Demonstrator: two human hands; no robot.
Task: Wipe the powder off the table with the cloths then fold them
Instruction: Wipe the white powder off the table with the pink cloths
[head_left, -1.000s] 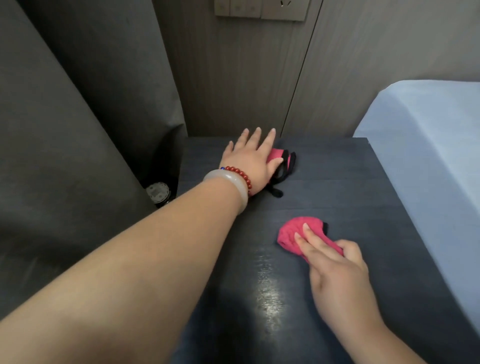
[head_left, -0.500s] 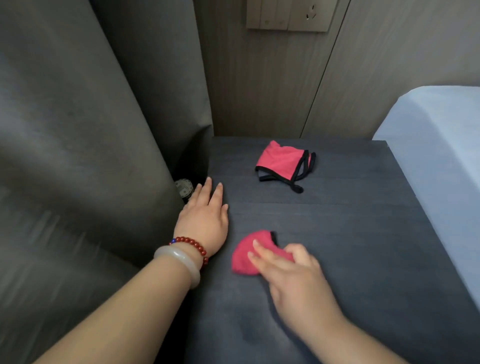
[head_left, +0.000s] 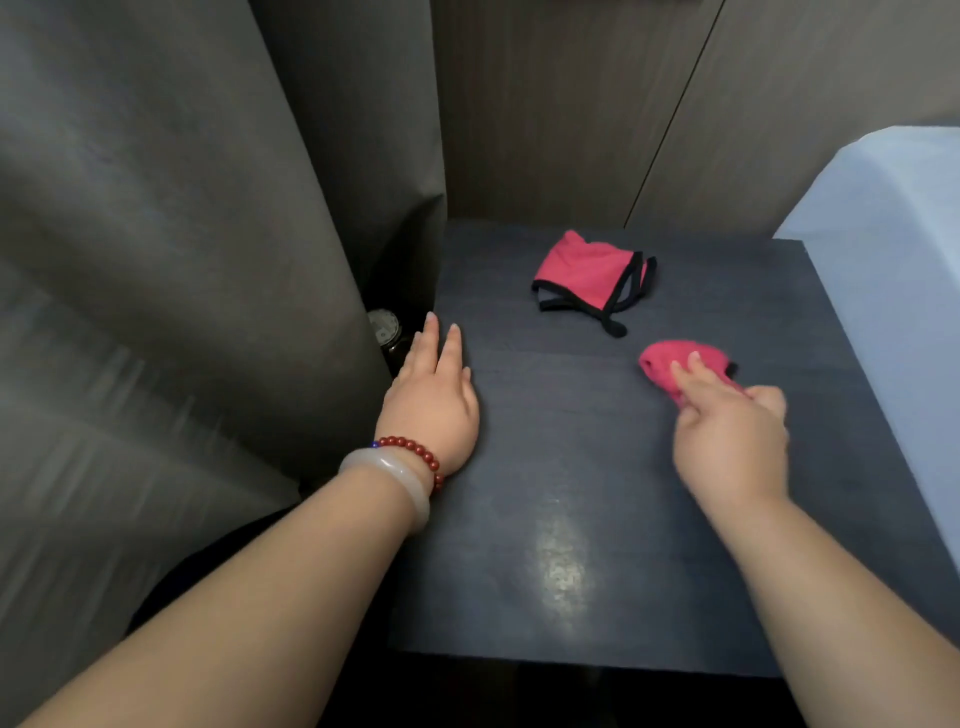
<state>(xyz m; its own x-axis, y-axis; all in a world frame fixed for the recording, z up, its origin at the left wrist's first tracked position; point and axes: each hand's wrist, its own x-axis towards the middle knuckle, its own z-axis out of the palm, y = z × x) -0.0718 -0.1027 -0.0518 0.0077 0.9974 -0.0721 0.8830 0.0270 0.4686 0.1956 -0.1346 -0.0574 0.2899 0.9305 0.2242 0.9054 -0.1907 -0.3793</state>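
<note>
Left hand (head_left: 431, 400): flat, fingers straight and apart, holding nothing, resting on the left edge of the table (head_left: 571, 623) next to the grey curtain (head_left: 156, 260). Two bracelets on that wrist.

Right hand (head_left: 727, 436): fingers stretched out on top of the bunched pink cloth (head_left: 670, 358), pressing it to the table right of centre, thumb drawn in at its near side. Pressing, not gripping, as far as I can read it.

Second pink cloth (head_left: 587, 273), with black trim: toward the back of the table, apart from both hands, lying loose with a strap trailing.

Progress, my judgement: the wiping is in hand. I see no clear powder on the dark top. A speckled shine near the front (head_left: 561, 566) could be residue or only glare; I cannot tell. Neither cloth looks neatly folded, so both folds are left, and perhaps a pass over the near part of the table.

Pale bed (head_left: 883, 249) along the right.
</note>
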